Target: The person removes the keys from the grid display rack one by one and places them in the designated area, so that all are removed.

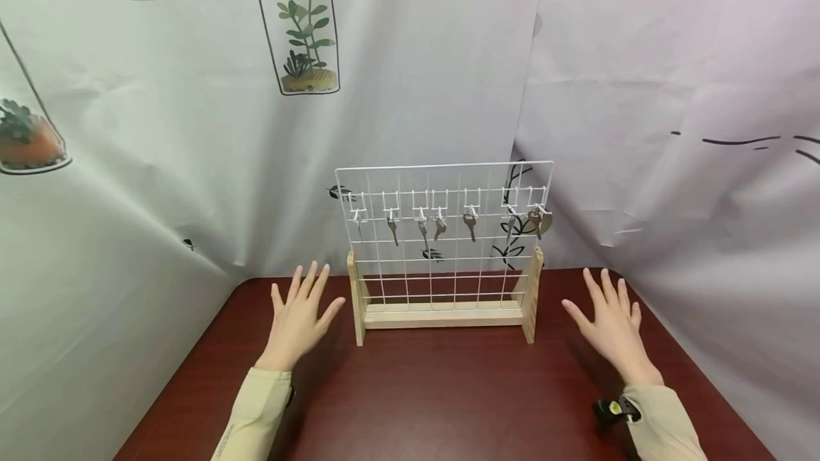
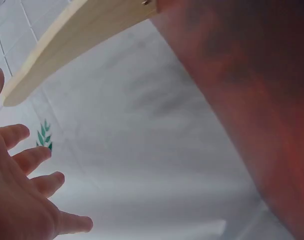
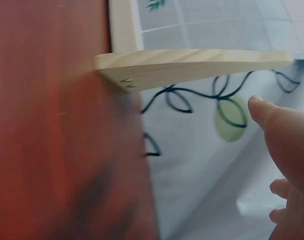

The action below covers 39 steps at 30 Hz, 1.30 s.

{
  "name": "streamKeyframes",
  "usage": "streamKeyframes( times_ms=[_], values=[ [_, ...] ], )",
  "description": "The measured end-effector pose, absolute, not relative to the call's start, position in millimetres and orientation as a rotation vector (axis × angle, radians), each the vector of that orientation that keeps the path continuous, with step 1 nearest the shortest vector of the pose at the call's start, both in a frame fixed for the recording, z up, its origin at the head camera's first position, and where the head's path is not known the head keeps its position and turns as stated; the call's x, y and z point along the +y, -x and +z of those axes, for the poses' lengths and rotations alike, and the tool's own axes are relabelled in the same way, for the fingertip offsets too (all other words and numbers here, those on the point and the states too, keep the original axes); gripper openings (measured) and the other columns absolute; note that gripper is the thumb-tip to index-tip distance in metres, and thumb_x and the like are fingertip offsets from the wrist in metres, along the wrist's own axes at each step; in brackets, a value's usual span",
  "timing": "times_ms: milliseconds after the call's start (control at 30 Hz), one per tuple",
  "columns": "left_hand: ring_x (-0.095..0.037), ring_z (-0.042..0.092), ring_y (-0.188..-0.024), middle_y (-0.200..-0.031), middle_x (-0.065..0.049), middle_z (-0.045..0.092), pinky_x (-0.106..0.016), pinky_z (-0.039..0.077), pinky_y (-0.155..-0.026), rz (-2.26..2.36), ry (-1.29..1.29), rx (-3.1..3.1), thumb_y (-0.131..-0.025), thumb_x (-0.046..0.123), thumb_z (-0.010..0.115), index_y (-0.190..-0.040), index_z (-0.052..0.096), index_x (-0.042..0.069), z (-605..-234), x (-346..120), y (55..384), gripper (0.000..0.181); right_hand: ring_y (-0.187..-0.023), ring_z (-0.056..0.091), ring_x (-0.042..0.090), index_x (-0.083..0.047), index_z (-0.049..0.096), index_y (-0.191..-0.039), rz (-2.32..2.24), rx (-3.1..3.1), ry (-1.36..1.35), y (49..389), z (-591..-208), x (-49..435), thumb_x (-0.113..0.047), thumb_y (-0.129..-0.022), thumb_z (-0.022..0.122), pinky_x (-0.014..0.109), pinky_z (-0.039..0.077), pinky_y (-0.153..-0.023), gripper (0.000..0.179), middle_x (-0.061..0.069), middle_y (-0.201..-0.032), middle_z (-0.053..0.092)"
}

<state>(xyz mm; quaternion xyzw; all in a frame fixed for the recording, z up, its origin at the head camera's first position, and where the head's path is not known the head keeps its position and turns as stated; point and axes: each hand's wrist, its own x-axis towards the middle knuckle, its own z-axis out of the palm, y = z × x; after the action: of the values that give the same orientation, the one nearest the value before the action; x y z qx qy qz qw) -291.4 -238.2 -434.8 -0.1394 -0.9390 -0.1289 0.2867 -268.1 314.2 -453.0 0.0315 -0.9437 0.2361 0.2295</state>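
Observation:
A white wire grid rack [image 1: 442, 260] stands upright on a wooden base [image 1: 443, 316] toward the back of the table. Small white hooks line its upper part, and several keys [image 1: 470, 226] hang from them. To the left of the rack is my left hand [image 1: 297, 322], fingers spread and holding nothing. My right hand [image 1: 611, 329] is on the other side, likewise spread, with nothing in it. In the left wrist view, the rack's wooden side leg [image 2: 82, 40] is above the fingers. The right wrist view shows the other wooden leg [image 3: 191, 65] beside the thumb.
The dark red table [image 1: 442, 397] extends in front of the rack. A pale cloth backdrop [image 1: 423, 91] with printed plants surrounds the back and sides. A small black device [image 1: 608, 411] is strapped at the right wrist.

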Motion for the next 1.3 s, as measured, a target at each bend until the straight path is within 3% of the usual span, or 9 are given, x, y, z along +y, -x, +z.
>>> streamKeyframes(
  times_ms=[233, 600, 933, 1033, 1167, 1300],
  values=[
    [-0.041, 0.022, -0.15, -0.158, -0.02, 0.037, -0.08, 0.007, -0.11, -0.258, 0.416, -2.48, -0.096, 0.048, 0.064, -0.156, 0.04, 0.01, -415.4, -233.3, 300.0, 0.074, -0.152, -0.002, 0.045, -0.014, 0.019, -0.163, 0.65, -2.523, -0.175, 274.3, -413.1, 305.6, -0.046, -0.102, 0.057, 0.08, 0.002, -0.11, 0.079, 0.029, -0.163, 0.014],
    [-0.037, 0.024, -0.15, -0.159, -0.015, 0.037, -0.077, 0.009, -0.114, -0.396, 0.478, -2.519, -0.098, 0.047, 0.063, -0.156, 0.04, 0.011, -400.2, -220.6, 313.6, 0.072, -0.143, 0.03, 0.049, -0.004, 0.042, -0.153, 0.766, -2.319, -0.352, 283.4, -361.9, 277.5, -0.031, -0.099, 0.066, 0.07, 0.026, -0.112, 0.065, 0.028, -0.155, 0.037],
    [-0.036, 0.031, -0.147, -0.154, -0.017, 0.045, -0.07, 0.019, -0.116, -0.554, 0.542, -2.498, -0.101, 0.039, 0.062, -0.152, 0.045, 0.007, -391.9, -214.3, 326.3, 0.063, -0.105, 0.069, 0.041, -0.005, 0.059, -0.14, 0.984, -2.221, -0.358, 289.8, -334.1, 253.7, -0.027, -0.099, 0.068, 0.052, 0.056, -0.088, 0.047, 0.021, -0.126, 0.067],
    [-0.038, 0.034, -0.145, -0.152, -0.019, 0.046, -0.068, 0.024, -0.116, -0.635, 0.561, -2.488, -0.102, 0.035, 0.062, -0.149, 0.048, 0.003, -390.1, -212.9, 329.7, 0.059, -0.101, 0.07, 0.037, -0.005, 0.062, -0.137, 1.025, -2.224, -0.338, 292.8, -328.9, 249.1, -0.029, -0.1, 0.067, 0.035, 0.059, -0.084, 0.045, 0.018, -0.121, 0.07],
    [-0.041, 0.038, -0.142, -0.149, -0.023, 0.048, -0.062, 0.031, -0.116, -0.77, 0.578, -2.485, -0.102, 0.03, 0.062, -0.146, 0.05, -0.003, -387.9, -210.8, 332.6, 0.055, -0.101, 0.07, 0.025, -0.004, 0.065, -0.132, 1.089, -2.224, -0.291, 299.6, -324.9, 245.6, -0.032, -0.099, 0.067, 0.01, 0.048, -0.081, 0.043, 0.017, -0.117, 0.071],
    [-0.042, 0.044, -0.138, -0.146, -0.024, 0.05, -0.058, 0.036, -0.114, -0.844, 0.596, -2.491, -0.104, 0.024, 0.06, -0.144, 0.051, -0.003, -387.8, -210.1, 334.3, 0.05, -0.095, 0.064, -0.002, -0.002, 0.066, -0.129, 1.214, -2.232, -0.247, 307.9, -322.0, 244.9, -0.035, -0.098, 0.068, 0.007, 0.046, -0.082, 0.045, 0.018, -0.118, 0.071]
  ],
)
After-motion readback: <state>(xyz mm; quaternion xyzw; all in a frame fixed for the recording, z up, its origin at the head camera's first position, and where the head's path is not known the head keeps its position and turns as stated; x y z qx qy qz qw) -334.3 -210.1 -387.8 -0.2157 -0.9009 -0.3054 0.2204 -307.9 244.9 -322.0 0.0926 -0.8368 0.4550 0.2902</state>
